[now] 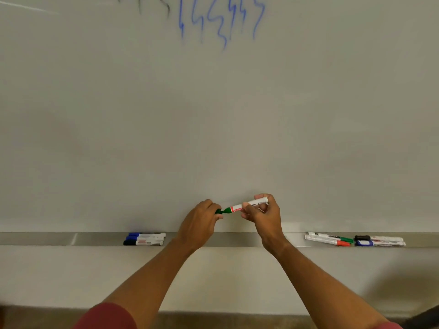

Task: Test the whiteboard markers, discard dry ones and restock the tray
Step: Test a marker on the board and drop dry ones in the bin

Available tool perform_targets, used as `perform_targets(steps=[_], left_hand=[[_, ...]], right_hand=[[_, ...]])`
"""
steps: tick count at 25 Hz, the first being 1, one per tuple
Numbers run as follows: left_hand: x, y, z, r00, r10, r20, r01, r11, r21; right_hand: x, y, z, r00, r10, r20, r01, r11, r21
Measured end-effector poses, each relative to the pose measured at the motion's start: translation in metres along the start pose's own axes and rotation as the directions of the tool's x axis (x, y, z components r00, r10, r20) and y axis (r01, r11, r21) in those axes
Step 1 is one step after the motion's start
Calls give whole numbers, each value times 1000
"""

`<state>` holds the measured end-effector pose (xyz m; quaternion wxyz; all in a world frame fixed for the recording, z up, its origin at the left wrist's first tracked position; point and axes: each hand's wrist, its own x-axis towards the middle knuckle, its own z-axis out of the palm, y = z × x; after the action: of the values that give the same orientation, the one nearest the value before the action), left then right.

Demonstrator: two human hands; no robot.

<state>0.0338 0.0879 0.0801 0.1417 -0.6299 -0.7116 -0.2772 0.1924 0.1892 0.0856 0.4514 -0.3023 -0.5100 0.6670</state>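
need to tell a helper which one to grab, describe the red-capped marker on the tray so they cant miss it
Follow the metal tray under the whiteboard to the right-hand cluster. The red-capped marker lies at its left, nearest the tray's front edge, the only red cap; the marker behind it is green-capped.

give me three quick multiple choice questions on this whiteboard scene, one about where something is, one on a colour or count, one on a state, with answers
1. Where does the group of three markers with blue and dark caps lie?
A. on the tray, left of the hands
B. on the floor
C. in the right hand

2. What colour is the cap of the held marker?
A. red
B. green
C. black

3. How is the held marker gripped?
A. left hand alone
B. lying loose on the tray
C. both hands, one at each end

Answers:
1. A, they sit on the tray left of the left hand.
2. B, the cap end is green.
3. C, the left hand grips the cap end and the right hand holds the barrel.
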Motion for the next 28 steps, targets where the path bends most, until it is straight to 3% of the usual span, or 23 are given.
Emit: perform_targets(steps=[10, 17, 23, 28], left_hand=[[3, -88, -112, 976, 110, -186, -111, 994, 8], [47, -115, -196, 899, 128, -419, -121, 992, 43], [103, -127, -269, 796, 139, -590, -94, 990, 106], [149, -135, -308, 736, 202, -646, -84, 974, 208]], right_hand=[[-18, -57, 111, 974, -216, -66, 222, 967, 125], [-15, -125, 185, 903, -418, -101, 427, 898, 105], [-9, -185, 234, 780, -623, -53, 625, 779, 41], [2, -212, 266, 599, -800, 31, 796, 591, -132]])
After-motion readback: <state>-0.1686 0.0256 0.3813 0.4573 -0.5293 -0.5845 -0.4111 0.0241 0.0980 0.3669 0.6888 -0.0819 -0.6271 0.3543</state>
